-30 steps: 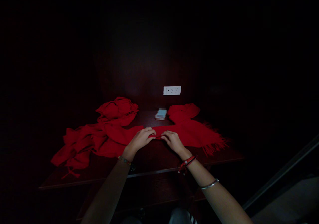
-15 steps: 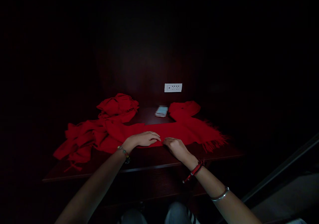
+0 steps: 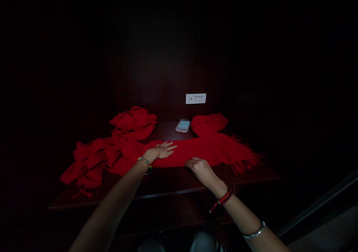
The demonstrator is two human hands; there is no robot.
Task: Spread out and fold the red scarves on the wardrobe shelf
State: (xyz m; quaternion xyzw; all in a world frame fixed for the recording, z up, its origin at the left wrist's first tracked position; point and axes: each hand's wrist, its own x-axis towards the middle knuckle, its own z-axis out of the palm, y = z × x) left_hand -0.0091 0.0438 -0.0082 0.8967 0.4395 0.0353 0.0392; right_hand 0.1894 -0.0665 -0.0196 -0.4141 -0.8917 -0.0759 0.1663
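A red fringed scarf [image 3: 192, 149] lies spread across the dark table, its fringe fanned out at the right end and its left part bunched in folds. My left hand [image 3: 165, 150] rests flat on the scarf's middle, fingers spread. At the near edge of the cloth is my right hand [image 3: 198, 168], its fingers curled and pinching the scarf's edge. Behind, on the right, a rounded fold of red cloth [image 3: 209, 122] joins the spread part.
A heap of red cloth [image 3: 132, 120] sits at the back left. Between the heaps lies a small light-blue blurred item [image 3: 183, 126]. A white socket panel [image 3: 195, 98] is on the dark wall. The table's front edge [image 3: 167, 193] runs below my hands.
My left hand has moved up onto the scarf and flattened, with its fingers spreading. My right hand stays at the near edge, slightly lower in view.
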